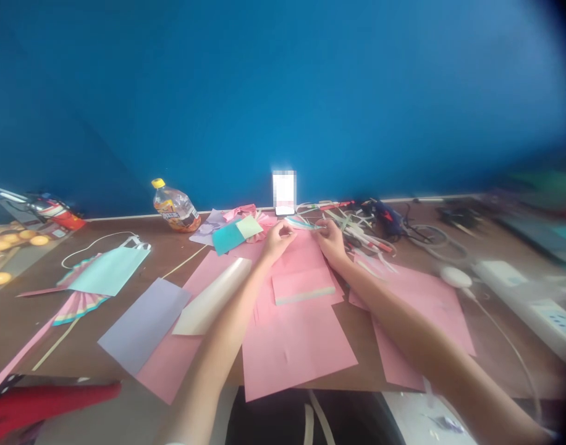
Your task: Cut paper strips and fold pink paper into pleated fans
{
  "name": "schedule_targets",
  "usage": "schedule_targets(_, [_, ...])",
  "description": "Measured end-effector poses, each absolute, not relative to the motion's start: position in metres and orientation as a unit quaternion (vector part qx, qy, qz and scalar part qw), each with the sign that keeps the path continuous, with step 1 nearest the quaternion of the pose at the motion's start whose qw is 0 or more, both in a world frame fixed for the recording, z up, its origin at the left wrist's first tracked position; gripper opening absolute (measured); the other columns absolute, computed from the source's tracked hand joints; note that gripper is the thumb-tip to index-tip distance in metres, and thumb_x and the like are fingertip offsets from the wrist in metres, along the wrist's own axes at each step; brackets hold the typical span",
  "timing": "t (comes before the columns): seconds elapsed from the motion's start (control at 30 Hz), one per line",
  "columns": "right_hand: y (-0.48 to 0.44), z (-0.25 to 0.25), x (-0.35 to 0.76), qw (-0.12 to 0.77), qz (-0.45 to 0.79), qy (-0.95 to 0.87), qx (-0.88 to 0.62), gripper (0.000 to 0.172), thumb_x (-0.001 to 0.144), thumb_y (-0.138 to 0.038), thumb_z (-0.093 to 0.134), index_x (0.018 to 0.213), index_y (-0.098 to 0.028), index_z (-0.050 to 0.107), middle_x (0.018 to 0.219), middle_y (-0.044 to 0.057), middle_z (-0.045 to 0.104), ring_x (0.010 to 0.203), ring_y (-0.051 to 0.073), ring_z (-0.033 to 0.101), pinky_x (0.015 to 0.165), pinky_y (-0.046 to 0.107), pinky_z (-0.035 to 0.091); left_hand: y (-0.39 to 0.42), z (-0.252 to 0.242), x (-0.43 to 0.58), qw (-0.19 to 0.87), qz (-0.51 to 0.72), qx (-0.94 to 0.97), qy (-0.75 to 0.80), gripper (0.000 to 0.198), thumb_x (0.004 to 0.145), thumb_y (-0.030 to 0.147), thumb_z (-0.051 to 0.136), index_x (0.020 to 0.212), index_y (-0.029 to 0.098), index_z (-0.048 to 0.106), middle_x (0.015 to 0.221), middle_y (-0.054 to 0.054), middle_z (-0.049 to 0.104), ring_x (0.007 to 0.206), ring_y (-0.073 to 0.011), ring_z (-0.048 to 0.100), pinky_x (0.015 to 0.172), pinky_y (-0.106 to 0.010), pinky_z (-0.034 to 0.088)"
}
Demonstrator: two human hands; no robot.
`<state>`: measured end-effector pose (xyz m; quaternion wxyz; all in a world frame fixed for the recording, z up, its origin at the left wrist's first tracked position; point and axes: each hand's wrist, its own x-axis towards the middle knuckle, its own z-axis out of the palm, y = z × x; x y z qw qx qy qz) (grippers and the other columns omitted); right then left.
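My left hand is closed in a pinch over the pink paper at the far middle of the table; what its fingertips hold is too small to make out. Across from it, my right hand pinches the right end of a narrow paper strip with pale blue and white bands. That strip runs between and just behind the two hands. Below them lies a small pink piece with a pale striped lower edge, on top of larger pink sheets.
A phone stands against the blue wall. A bottle with a yellow cap leans at back left. Teal paper, a lilac sheet and a pleated paper fan lie leftward. Paper scraps and a power strip are rightward.
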<state>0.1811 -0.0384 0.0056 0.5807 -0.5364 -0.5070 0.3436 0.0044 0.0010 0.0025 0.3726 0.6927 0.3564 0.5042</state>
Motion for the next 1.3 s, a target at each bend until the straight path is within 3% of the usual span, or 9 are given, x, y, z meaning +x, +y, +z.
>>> schedule_targets(0.3, [-0.038, 0.0044, 0.1817, 0.586, 0.337, -0.496, -0.546, 0.03, 0.071, -0.034, 0.06, 0.098, -0.022, 0.054, 0.065, -0.002, 0.062, 0.058, 0.016, 0.051, 0.055, 0.027, 0.038, -0.0039, 0.0066, 0.0047, 0.301, 0.508, 0.717, 0.371, 0.008, 0.078, 0.023, 0.062, 0.081, 0.02, 0.056, 0.083, -0.001, 0.061, 0.086, -0.015, 0.059, 0.087, -0.029, 0.046])
schedule_targets(0.63, [-0.0381, 0.0032, 0.1825, 0.58, 0.319, -0.484, -0.572, 0.03, 0.07, -0.033, 0.06, 0.098, -0.022, 0.054, 0.065, -0.002, 0.06, 0.054, 0.014, 0.048, 0.051, 0.027, 0.036, -0.0049, 0.0065, 0.005, 0.248, 0.492, 0.726, 0.412, 0.013, 0.076, 0.022, 0.064, 0.089, 0.021, 0.058, 0.086, -0.003, 0.064, 0.087, -0.0174, 0.06, 0.084, -0.031, 0.045])
schedule_targets(1.3, [-0.038, 0.0035, 0.1832, 0.586, 0.297, -0.467, -0.592, 0.029, 0.069, -0.03, 0.06, 0.096, -0.023, 0.056, 0.062, -0.002, 0.06, 0.051, 0.014, 0.046, 0.05, 0.027, 0.035, -0.0037, 0.0057, 0.0025, 0.264, 0.507, 0.694, 0.438, 0.014, 0.074, 0.025, 0.067, 0.085, 0.021, 0.058, 0.081, -0.001, 0.064, 0.081, -0.0161, 0.06, 0.078, -0.028, 0.045])
